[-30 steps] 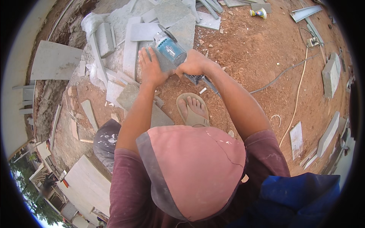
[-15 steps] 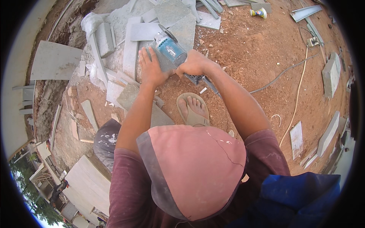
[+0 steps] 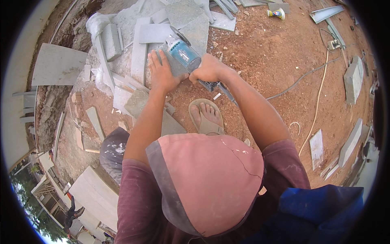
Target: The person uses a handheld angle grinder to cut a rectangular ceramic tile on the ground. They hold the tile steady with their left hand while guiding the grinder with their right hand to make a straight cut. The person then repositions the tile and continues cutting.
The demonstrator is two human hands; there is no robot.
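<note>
A blue angle grinder [image 3: 183, 52] with a round disc at its far end lies over a grey stone slab [image 3: 191, 24]. My right hand [image 3: 208, 68] grips the grinder's rear body. My left hand [image 3: 161, 74] presses flat, fingers spread, on the stone piece just left of the tool. My sandalled foot [image 3: 206, 117] rests on the red dirt right below the hands. The grinder's dark cord [image 3: 300, 79] runs off to the right.
Cut grey stone strips [image 3: 140, 49] and offcuts pile up at upper left. A large slab [image 3: 57, 65] lies at far left. Loose tiles [image 3: 352, 77] and a light hose [image 3: 319, 105] lie on the right. A pink cap [image 3: 203, 183] fills the lower middle.
Both hands and the grinder stay in nearly the same place over the slab; only a slight shift of the tool is visible.
</note>
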